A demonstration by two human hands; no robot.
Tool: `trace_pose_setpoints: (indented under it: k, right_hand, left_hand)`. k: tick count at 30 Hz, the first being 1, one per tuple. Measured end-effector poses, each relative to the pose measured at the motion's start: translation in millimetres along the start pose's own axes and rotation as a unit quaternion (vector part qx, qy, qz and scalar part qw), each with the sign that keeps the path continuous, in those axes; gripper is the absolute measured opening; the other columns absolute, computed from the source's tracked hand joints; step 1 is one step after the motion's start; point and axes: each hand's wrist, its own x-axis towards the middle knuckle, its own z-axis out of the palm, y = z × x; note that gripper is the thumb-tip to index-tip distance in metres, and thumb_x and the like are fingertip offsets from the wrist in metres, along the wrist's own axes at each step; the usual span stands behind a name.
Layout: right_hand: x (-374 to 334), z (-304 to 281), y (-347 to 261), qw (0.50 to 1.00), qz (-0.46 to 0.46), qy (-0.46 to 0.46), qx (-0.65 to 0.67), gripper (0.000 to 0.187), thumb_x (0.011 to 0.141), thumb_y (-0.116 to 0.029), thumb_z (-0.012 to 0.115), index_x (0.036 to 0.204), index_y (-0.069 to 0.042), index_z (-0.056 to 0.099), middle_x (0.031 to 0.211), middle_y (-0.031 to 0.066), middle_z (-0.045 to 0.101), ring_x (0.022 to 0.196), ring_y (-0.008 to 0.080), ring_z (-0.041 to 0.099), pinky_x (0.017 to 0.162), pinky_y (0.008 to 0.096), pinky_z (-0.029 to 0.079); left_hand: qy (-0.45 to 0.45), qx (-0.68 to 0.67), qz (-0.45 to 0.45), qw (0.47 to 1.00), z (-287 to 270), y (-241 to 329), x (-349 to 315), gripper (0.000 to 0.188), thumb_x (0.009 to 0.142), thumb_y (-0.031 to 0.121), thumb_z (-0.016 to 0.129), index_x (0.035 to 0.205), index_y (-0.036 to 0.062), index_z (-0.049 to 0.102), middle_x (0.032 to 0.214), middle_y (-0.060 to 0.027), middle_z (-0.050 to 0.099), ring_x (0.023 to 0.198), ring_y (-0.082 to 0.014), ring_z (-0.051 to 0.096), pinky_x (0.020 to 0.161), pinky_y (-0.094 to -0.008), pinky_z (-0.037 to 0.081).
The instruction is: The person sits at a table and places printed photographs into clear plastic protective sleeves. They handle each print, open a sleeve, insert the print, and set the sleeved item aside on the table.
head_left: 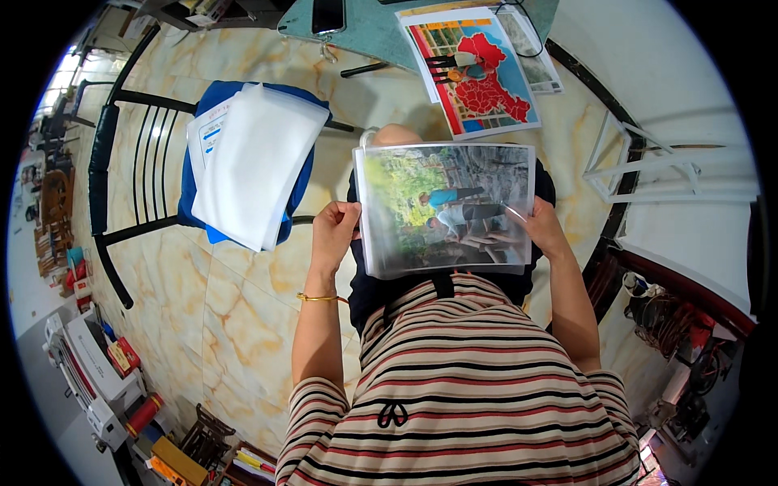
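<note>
A large printed photo (454,206) in a cloudy clear plastic pouch lies across my lap, its picture turned sideways. It shows two people in front of rocks and green leaves. My left hand (334,235) pinches the pouch's left edge between thumb and fingers. At the opposite edge, my right hand (545,230) grips the pouch, with the thumb on top and the other fingers mostly hidden beneath. To the left, a stack of translucent plastic pouches (263,166) rests on a blue chair seat (306,174), over a white printed sheet (209,128).
Ahead, a print with a red map (486,89) hangs over the edge of a green table (377,36), which also bears a dark phone (329,16). A white metal frame (648,166) stands right. Lower left is a white machine (93,368).
</note>
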Motion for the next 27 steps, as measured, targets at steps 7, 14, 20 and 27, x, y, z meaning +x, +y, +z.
trace_pose_setpoints:
  k: [7, 14, 20, 27]
  right_hand:
    - [2, -2, 2, 1.0, 0.008, -0.008, 0.016, 0.022, 0.083, -0.009, 0.068, 0.102, 0.0, 0.063, 0.093, 0.003, 0.067, 0.081, 0.0076, 0.059, 0.075, 0.0246, 0.047]
    - [0, -1, -2, 1.0, 0.012, -0.007, 0.028, 0.02, 0.083, -0.01, 0.068, 0.099, 0.0, 0.065, 0.09, 0.0006, 0.067, 0.078, 0.0058, 0.058, 0.073, 0.023, 0.047]
    - [0, -2, 2, 1.0, 0.024, 0.0, 0.01, 0.022, 0.084, -0.013, 0.068, 0.101, 0.001, 0.064, 0.089, 0.0004, 0.066, 0.077, 0.0053, 0.056, 0.071, 0.0224, 0.046]
    - [2, -3, 0, 0.998, 0.023, -0.02, 0.055, 0.023, 0.09, -0.013, 0.059, 0.109, 0.0, 0.06, 0.094, -0.0002, 0.063, 0.082, 0.0055, 0.055, 0.074, 0.0224, 0.045]
  left_hand:
    - [0.007, 0.005, 0.013, 1.0, 3, 5, -2, 0.018, 0.09, 0.015, 0.06, 0.085, -0.002, 0.058, 0.075, -0.0025, 0.062, 0.063, -0.0057, 0.057, 0.055, -0.0191, 0.05]
    - [0.01, 0.015, 0.006, 1.0, 3, 7, -4, 0.013, 0.087, 0.01, 0.063, 0.086, -0.002, 0.057, 0.073, -0.0027, 0.061, 0.061, -0.0061, 0.055, 0.054, -0.0199, 0.048]
    - [0.005, 0.076, 0.082, 0.994, 11, -7, 0, 0.038, 0.076, 0.003, 0.072, 0.103, -0.0021, 0.045, 0.079, -0.005, 0.058, 0.069, -0.0094, 0.055, 0.06, -0.0214, 0.046]
    - [0.002, 0.193, 0.178, 0.965, 38, 8, -16, 0.083, 0.073, -0.001, 0.074, 0.135, -0.0049, 0.019, 0.105, -0.0182, 0.057, 0.095, -0.0199, 0.058, 0.081, -0.0295, 0.048]
